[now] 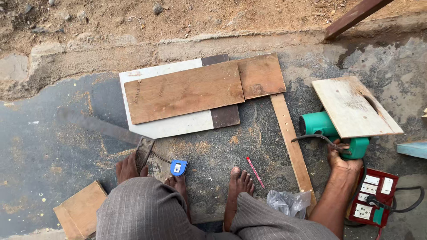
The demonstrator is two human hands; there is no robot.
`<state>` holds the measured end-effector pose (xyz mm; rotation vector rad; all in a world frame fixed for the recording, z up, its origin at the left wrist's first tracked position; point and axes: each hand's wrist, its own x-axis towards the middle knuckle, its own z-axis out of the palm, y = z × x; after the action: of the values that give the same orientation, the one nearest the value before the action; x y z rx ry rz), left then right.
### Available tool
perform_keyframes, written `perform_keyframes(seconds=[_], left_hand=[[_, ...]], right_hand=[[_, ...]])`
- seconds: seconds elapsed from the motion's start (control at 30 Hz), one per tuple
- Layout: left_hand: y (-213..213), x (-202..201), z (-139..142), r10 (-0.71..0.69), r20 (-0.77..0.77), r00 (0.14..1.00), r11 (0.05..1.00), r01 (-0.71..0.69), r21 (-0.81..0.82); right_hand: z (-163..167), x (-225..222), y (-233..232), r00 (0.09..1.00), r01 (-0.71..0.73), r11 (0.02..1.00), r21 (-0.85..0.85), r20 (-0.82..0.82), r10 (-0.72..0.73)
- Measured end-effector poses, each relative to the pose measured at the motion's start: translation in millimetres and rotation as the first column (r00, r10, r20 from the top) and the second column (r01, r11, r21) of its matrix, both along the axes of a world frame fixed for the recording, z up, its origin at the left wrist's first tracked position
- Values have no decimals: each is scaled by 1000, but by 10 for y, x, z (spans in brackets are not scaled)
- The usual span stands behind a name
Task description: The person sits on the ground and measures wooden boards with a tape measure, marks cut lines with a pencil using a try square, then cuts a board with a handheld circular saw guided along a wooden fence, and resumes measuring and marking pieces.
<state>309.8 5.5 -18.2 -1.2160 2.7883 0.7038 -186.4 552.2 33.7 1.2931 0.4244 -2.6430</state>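
Your right hand (340, 161), right of centre, has its fingers wrapped around the handle of the green electric circular saw (331, 129), which lies on the ground under a pale worn wooden board (353, 106). Your left hand (128, 168), lower left, rests with fingers closed on the dark metal square ruler (143, 151); its long blade looks blurred. Brown plywood sheet (184, 91) lies over a white laminate panel (164, 126) at centre top. Blue tape measure (178, 167) and red pencil (255, 172) lie by your bare feet (239, 180). Risk: saw cord running to the red socket box (372, 195) could snag; your toes sit near the saw, and loose sawdust may slip underfoot
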Motion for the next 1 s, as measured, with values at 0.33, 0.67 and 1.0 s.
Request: perform_keyframes(seconds=[0.33, 0.67, 1.0], left_hand=[[480, 464, -439, 165, -84, 983, 984, -170, -57], [347, 165, -186, 116, -391, 913, 993, -97, 66], [386, -773, 366, 755, -346, 557, 249, 244, 937]], right_hand=[[-244, 1119, -1561, 667, -660, 532, 531, 88, 740], [-313, 29, -3102, 724, -464, 604, 648, -115, 680], [262, 2150, -3708, -112, -593, 33, 804, -123, 986]])
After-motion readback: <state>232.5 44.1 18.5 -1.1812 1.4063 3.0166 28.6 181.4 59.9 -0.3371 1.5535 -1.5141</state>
